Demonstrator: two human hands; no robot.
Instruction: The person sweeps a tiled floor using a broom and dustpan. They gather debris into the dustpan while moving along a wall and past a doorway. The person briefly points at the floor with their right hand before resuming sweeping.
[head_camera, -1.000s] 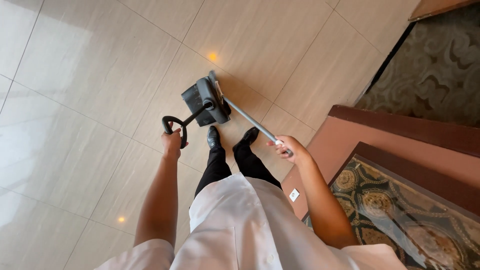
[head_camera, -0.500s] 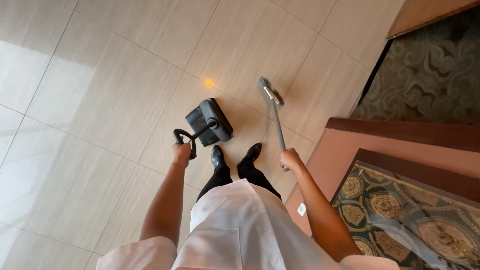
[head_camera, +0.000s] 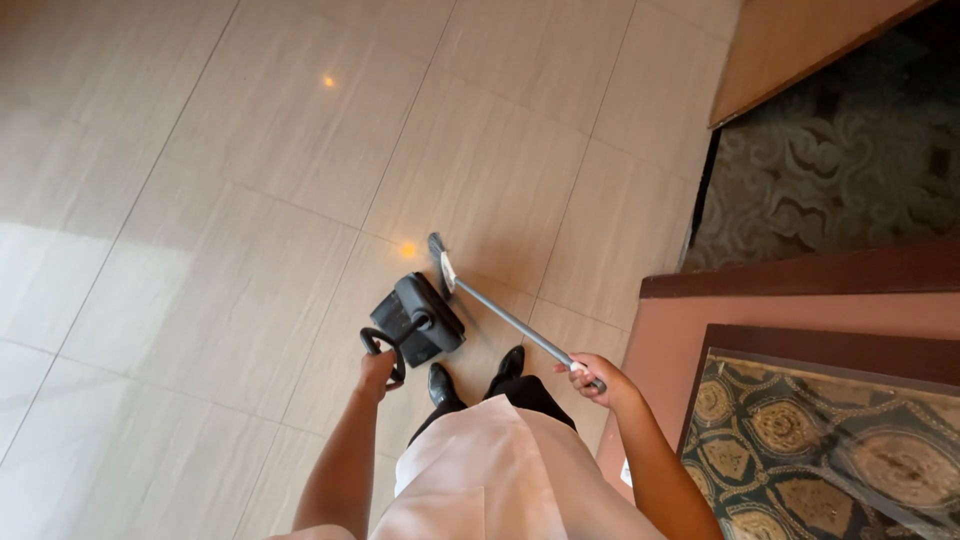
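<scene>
I look straight down at my body, my black shoes and a glossy tiled floor (head_camera: 220, 200). My left hand (head_camera: 377, 372) grips the looped black handle of a dark dustpan (head_camera: 418, 320) that stands on the tiles just ahead of my feet. My right hand (head_camera: 600, 380) is closed around the grey metal pole of a broom (head_camera: 505, 318). The pole slants up and to the left, and its small head (head_camera: 438, 262) sits on the floor beside the dustpan's far edge.
A brown and pink counter or ledge (head_camera: 800, 300) with a patterned glass-covered top (head_camera: 830, 450) stands close on my right. Dark patterned carpet (head_camera: 850, 160) lies beyond it at the upper right, edged by a wooden strip (head_camera: 790, 50). Ceiling lights reflect off the tiles.
The broom head has swung left across the floor until it meets the dustpan. The dustpan has shifted slightly, and my view has moved so more tiles show ahead.
</scene>
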